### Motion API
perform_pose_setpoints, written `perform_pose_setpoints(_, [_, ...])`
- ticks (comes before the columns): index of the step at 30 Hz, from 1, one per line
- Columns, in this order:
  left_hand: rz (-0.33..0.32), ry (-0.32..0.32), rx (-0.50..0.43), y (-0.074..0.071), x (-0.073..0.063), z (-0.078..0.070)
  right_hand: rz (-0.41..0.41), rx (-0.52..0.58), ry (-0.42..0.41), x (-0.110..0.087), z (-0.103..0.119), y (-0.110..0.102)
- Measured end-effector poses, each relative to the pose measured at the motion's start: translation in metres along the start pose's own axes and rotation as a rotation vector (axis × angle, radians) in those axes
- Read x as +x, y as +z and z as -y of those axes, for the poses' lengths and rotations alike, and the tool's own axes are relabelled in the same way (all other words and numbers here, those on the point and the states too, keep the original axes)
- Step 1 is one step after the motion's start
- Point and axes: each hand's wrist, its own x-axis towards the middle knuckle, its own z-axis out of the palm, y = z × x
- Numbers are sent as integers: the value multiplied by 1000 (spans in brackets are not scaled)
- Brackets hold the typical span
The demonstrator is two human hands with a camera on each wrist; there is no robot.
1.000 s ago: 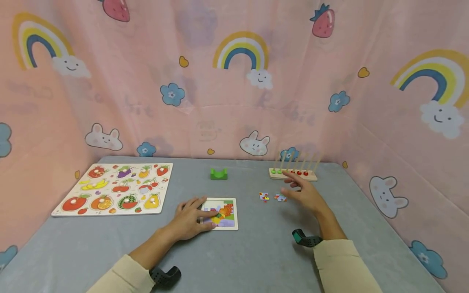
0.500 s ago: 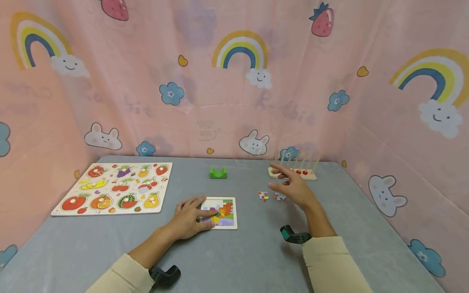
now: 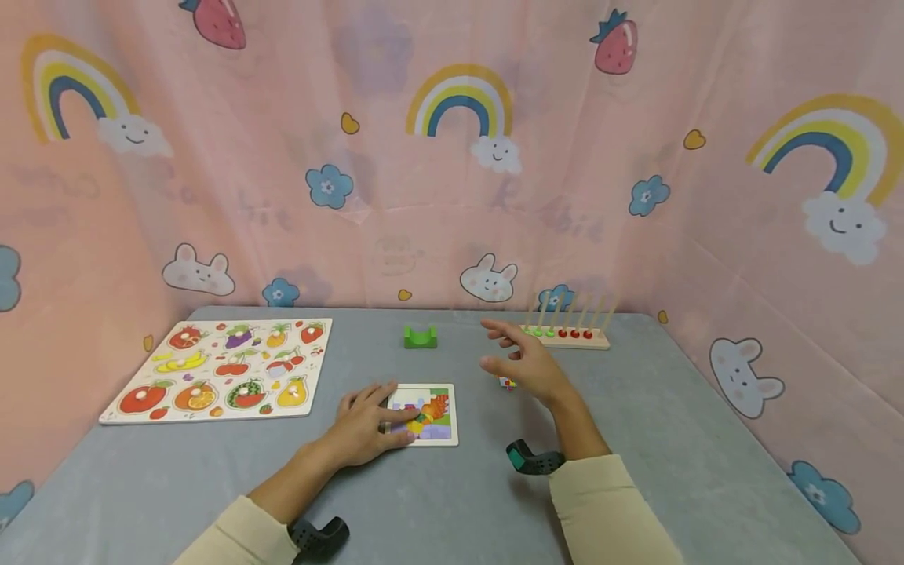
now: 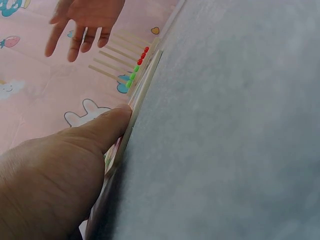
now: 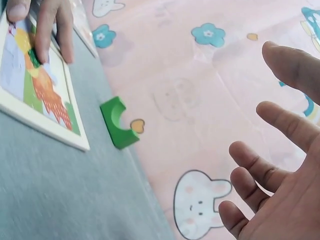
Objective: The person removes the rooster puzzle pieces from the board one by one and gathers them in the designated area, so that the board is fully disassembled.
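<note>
My left hand rests on the left part of a small framed jigsaw puzzle. Its index finger and thumb reach onto the colourful picture, while the other fingers lie at the far left corner. In the left wrist view the thumb touches the puzzle's edge. My right hand hovers over the table to the right of the puzzle, fingers loosely spread and nothing in them. Just below it one jigsaw piece shows in part; a second piece is hidden behind that hand.
A green block with a curved notch stands behind the puzzle. Back right is a wooden peg stand with green and red beads. A large fruit knob puzzle board lies at the left. Pink printed cloth surrounds the grey table.
My right hand has moved left, from near the peg stand to over the loose jigsaw pieces, covering one. The left hand has stayed on the puzzle.
</note>
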Motion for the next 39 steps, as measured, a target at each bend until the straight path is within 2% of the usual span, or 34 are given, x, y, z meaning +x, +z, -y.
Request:
perform_pose_setpoints(10, [3, -15, -7, 4, 0, -1, 9, 39, -18, 6, -3, 26])
perform_pose_setpoints(16, [-4, -7, -7, 4, 0, 0, -3, -12, -39, 10, -12, 39])
perform_pose_setpoints(20, [-1, -7, -5, 3, 0, 0, 33, -14, -43, 12, -18, 47])
perform_pose_setpoints(25, [1, -9, -4, 2, 1, -1, 62, -17, -7, 14, -23, 55])
perform_pose_setpoints(31, [-1, -24, 5, 0, 1, -1, 69, -34, 7, 15, -28, 63])
perform_pose_setpoints(39, [4, -12, 13, 0, 1, -1, 99, -36, 27, 16, -36, 72])
